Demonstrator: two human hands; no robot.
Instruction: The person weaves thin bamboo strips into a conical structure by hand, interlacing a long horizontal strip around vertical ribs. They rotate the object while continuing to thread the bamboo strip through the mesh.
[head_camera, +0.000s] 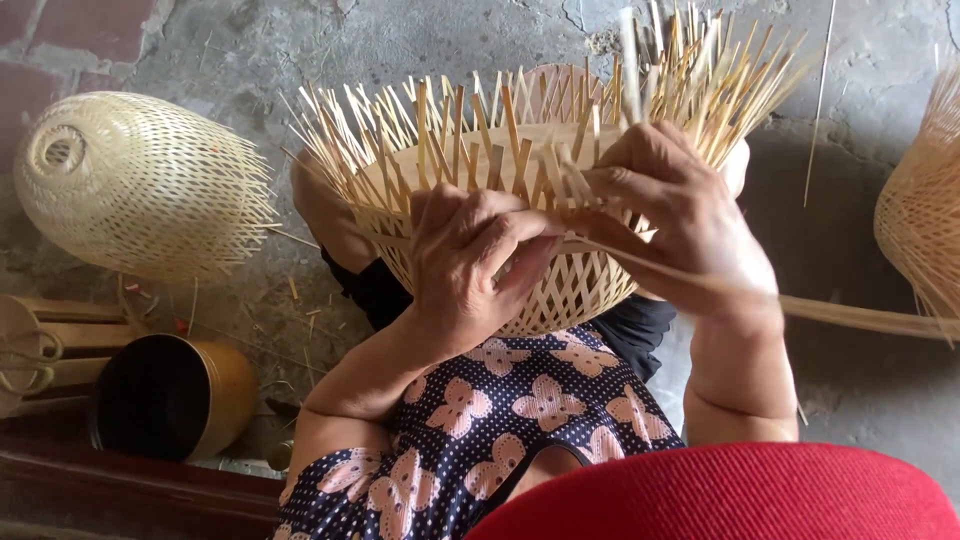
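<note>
Floor: rough grey concrete, cracked, with patch of reddish brick at top left corner. Finished woven bamboo lampshade lying on its side at left, loose strip ends pointing right. Below it, bamboo tube holder beside dark-mouthed brass-coloured pot, tipped on side. Thin bamboo slivers scattered between them. Another woven bamboo piece at right edge, partly cut off.

Soft, even daylight; faint shadows; motion blur on the right hand.
</note>
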